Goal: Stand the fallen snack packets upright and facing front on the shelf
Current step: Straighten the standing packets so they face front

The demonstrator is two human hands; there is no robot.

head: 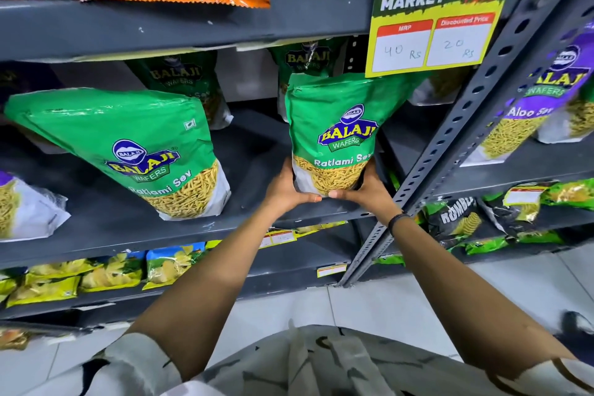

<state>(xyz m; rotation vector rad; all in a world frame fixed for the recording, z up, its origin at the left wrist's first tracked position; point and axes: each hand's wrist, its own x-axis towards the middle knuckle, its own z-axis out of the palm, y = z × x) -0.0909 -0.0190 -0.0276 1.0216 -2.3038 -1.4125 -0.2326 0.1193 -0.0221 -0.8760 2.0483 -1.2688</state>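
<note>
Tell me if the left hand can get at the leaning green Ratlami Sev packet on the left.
Probably yes, once freed. The left hand now shares a grip on the upright green packet; open grey shelf lies between it and the leaning green Ratlami Sev packet.

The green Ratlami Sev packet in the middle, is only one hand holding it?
No, the left hand and right hand both grip the green Ratlami Sev packet.

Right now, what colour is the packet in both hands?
Green on top, with yellow sev and white at the base; the packet shows clearly in the head view.
</note>
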